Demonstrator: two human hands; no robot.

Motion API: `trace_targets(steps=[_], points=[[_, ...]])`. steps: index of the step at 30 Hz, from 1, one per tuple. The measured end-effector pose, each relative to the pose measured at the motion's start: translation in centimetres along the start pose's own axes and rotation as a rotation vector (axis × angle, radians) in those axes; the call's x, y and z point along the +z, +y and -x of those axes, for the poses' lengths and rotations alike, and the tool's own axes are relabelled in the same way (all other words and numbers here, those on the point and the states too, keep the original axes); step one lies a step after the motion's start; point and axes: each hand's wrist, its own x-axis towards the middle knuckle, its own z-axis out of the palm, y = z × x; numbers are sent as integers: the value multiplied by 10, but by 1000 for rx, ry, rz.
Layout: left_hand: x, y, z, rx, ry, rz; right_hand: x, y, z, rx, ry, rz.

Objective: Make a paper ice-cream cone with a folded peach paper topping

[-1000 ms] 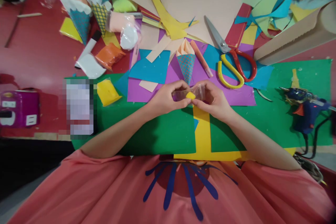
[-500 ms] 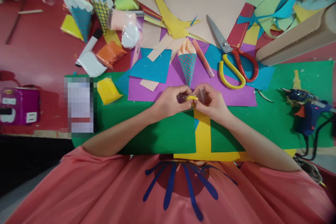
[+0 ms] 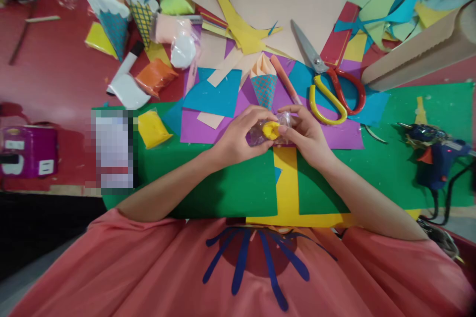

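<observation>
Between my hands is a clear plastic packet (image 3: 256,134) with yellow clay (image 3: 271,130) in its middle. My left hand (image 3: 238,133) is curled round the packet's left side, thumb below and fingers above. On the other side my right hand (image 3: 305,134) grips the packet, its thumb against the yellow clay. Just beyond my fingers lies a small blue patterned paper cone (image 3: 264,86) with a peach swirled top; its tip is near my left fingers. An orange marker (image 3: 284,79) lies right of the cone, its lower end close to my right hand.
Large scissors (image 3: 319,67) lie open on coloured paper at the right. A glue gun (image 3: 439,158) with a cable is at far right, below a rolled sheet (image 3: 420,49). Clay packets (image 3: 154,129), a white marker (image 3: 126,67) and decorated cones (image 3: 113,25) stand left.
My hands have moved slightly up and spread round the packet. More of the yellow clay shows between them, and my right fingers have lifted and loosened from their tight pinch.
</observation>
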Motion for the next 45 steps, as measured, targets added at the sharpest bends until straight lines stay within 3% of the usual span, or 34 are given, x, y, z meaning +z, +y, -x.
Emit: trace_targets(steps=[10,17,21,30,35,41,45], points=[[-2,5,-2,-76,41,43,-4,0,0,21,-60,-10],[-6,3,-4,-107,148,135,-6,0,-2,-92,-1,86],[-8,5,-4,-110,126,143,-2,-2,0,-95,-29,103],[-6,1,-4,-69,56,1,-3,-6,1,-62,-5,64],[-7,2,-2,21,53,-168,-3,-6,1,-23,-16,52],[-7,0,0,78,119,-182,-2,-5,1,8,-33,10],[-8,2,-1,40,180,-118,-4,-3,0,-10,-79,-27]])
